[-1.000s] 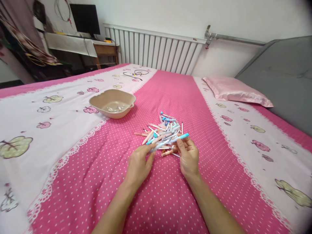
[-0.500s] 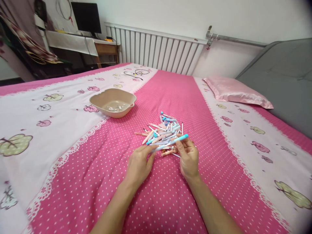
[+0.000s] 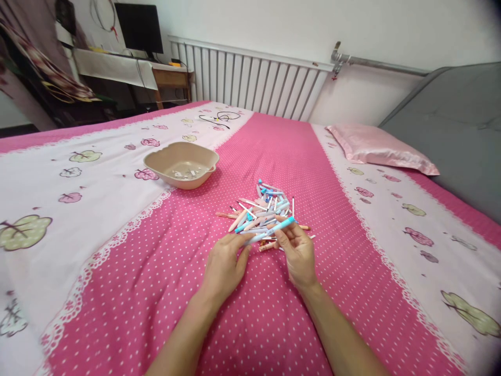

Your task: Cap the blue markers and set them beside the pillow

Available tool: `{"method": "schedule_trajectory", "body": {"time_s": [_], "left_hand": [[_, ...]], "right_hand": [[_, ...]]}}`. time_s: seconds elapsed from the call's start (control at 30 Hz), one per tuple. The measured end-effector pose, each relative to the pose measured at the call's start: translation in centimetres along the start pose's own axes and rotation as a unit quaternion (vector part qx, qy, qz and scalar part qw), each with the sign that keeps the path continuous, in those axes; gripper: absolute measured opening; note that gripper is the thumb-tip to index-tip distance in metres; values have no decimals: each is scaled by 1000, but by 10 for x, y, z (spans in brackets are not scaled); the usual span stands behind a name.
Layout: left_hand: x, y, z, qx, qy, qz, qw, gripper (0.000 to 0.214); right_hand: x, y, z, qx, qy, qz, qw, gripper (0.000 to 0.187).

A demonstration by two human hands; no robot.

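A light-blue pen (image 3: 278, 227) with a brighter blue end spans the gap between my two hands, tilted up toward the right. My left hand (image 3: 226, 261) pinches its lower left end. Around its middle, the thumb and fingers of my right hand (image 3: 299, 255) are closed. Just beyond the hands lies a loose pile of pens and pen parts (image 3: 256, 211) in pink, peach, blue and white, with thin white refills among them. My fingers hide the near edge of the pile.
A beige plastic basin (image 3: 182, 161) with small white pieces inside stands on the bed left of the pile. Farther back lies a black cable (image 3: 219, 119). A pink pillow (image 3: 379, 148) rests at the right by the grey headboard (image 3: 457, 120).
My right hand has slid slightly left along the pen, nearer my left hand, and the pen's bright blue end has shifted left. The left hand, pile and basin look unmoved.
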State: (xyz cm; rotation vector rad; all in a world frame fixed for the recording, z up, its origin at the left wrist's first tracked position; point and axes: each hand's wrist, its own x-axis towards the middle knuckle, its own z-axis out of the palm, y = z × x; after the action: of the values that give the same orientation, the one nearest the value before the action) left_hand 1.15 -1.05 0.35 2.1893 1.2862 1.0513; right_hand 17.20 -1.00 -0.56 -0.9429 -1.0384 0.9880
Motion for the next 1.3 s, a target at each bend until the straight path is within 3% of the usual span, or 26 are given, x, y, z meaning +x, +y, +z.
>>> {"method": "schedule_trajectory", "body": {"time_s": [0.8, 1.3], "left_hand": [[-2, 6, -1, -6, -58, 11, 998, 29], [-3, 2, 2, 3, -23, 64, 998, 27]], "right_hand": [[-2, 0, 1, 7, -77, 15, 997, 42], [1, 0, -1, 0, -27, 27, 999, 22]]}}
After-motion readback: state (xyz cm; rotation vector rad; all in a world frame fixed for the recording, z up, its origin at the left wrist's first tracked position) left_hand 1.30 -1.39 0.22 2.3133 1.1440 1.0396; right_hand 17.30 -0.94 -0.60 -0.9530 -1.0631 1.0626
